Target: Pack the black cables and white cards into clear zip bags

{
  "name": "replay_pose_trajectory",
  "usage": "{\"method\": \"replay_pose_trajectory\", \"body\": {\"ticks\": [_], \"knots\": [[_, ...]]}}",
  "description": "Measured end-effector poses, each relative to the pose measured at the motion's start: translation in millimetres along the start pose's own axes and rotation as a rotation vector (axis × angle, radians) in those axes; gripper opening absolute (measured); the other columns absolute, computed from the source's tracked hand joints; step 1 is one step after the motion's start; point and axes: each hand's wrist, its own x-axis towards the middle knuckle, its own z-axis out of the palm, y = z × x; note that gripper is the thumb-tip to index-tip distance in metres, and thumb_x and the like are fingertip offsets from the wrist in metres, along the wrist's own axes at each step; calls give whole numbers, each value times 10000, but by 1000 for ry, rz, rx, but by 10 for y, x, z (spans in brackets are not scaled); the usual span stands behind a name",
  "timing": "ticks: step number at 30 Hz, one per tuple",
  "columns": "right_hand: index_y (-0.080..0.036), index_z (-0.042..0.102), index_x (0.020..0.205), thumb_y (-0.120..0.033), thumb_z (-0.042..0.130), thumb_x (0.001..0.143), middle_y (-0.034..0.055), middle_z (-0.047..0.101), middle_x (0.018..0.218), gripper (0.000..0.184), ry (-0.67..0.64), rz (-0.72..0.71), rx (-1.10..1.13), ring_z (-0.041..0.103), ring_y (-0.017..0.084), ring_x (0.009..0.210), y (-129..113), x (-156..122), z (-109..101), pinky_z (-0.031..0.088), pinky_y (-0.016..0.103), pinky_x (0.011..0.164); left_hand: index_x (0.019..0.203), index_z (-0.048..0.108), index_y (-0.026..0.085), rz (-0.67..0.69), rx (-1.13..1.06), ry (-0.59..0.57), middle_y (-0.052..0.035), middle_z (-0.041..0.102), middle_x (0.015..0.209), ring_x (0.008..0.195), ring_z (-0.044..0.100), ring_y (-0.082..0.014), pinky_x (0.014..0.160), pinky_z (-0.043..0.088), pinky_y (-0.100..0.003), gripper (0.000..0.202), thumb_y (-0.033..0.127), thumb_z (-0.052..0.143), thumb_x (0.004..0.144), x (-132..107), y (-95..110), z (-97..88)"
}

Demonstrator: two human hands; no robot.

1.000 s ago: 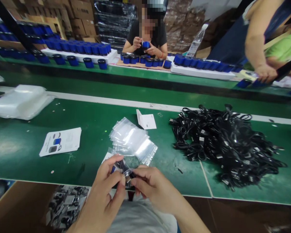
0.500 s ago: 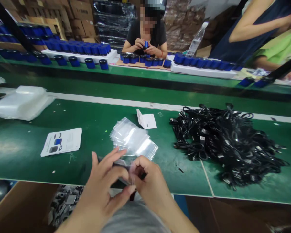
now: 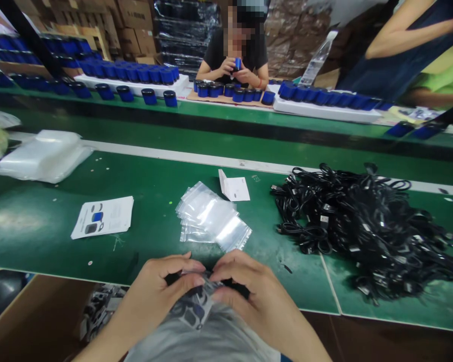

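Between my hands, at the front edge of the green table, is a filled clear plastic bag (image 3: 195, 307); a printed card with product pictures and something dark show through it. My left hand (image 3: 166, 284) pinches the bag's upper edge with thumb and fingers. My right hand (image 3: 245, 286) grips the same edge from the other side, its fingertips close to the left ones. Just beyond my hands lies a fanned stack of flat clear zip bags (image 3: 211, 213). A folded white leaflet (image 3: 237, 188) stands partly open behind that stack.
Left lies a pile of printed cards (image 3: 103, 217), with a bundle of plastic bags (image 3: 43, 156) behind. A large heap of black cables (image 3: 347, 226) covers the right side. A box of packed items (image 3: 100, 309) sits below the edge. Across the table, a person (image 3: 237, 55) handles blue cylinders (image 3: 149, 96).
My hands have drawn nearer to my body and tilted the bag, so its printed face shows. My left fingers, spread before, now pinch the top edge. The view has shifted slightly.
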Motion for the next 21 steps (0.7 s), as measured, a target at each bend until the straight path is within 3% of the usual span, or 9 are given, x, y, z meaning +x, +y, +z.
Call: {"method": "replay_pose_trajectory", "body": {"ticks": [4, 7, 9, 16, 21], "knots": [[-205, 636, 963, -199, 690, 802, -6, 629, 851, 170, 73, 106, -39, 591, 135, 756, 21, 2, 48, 451, 234, 681, 751, 735, 269, 32, -27, 61, 15, 766, 771, 973, 675, -238, 784, 524, -284, 195, 362, 567, 782, 1, 4, 9], [-196, 646, 792, -198, 645, 827, -25, 609, 712, 36, 111, 172, -34, 568, 125, 662, 41, 16, 94, 415, 223, 600, 748, 720, 253, 53, -1, 86, 9, 757, 781, 851, 694, -215, 689, 520, -256, 195, 375, 572, 785, 1, -7, 0], [-192, 623, 705, -181, 600, 847, -33, 570, 652, 144, 143, 209, -14, 544, 117, 623, 62, 17, 101, 393, 216, 569, 744, 702, 246, 70, 32, 85, 12, 736, 764, 813, 686, -195, 685, 506, -245, 171, 358, 581, 791, 6, -30, -13], [-196, 617, 785, -172, 545, 872, -11, 580, 757, 116, 48, 209, -71, 555, 129, 690, 103, -13, 89, 395, 234, 625, 754, 637, 229, 168, 150, 59, 32, 629, 757, 717, 612, -123, 663, 446, -210, 204, 275, 484, 881, 5, -87, -44], [-183, 569, 644, -160, 568, 822, -16, 542, 670, 180, 101, 186, 62, 511, 122, 629, 116, 7, 121, 366, 224, 556, 738, 604, 218, 213, 173, 77, 31, 590, 729, 697, 588, -120, 635, 430, -206, 212, 288, 476, 893, -42, -88, -21]]}}
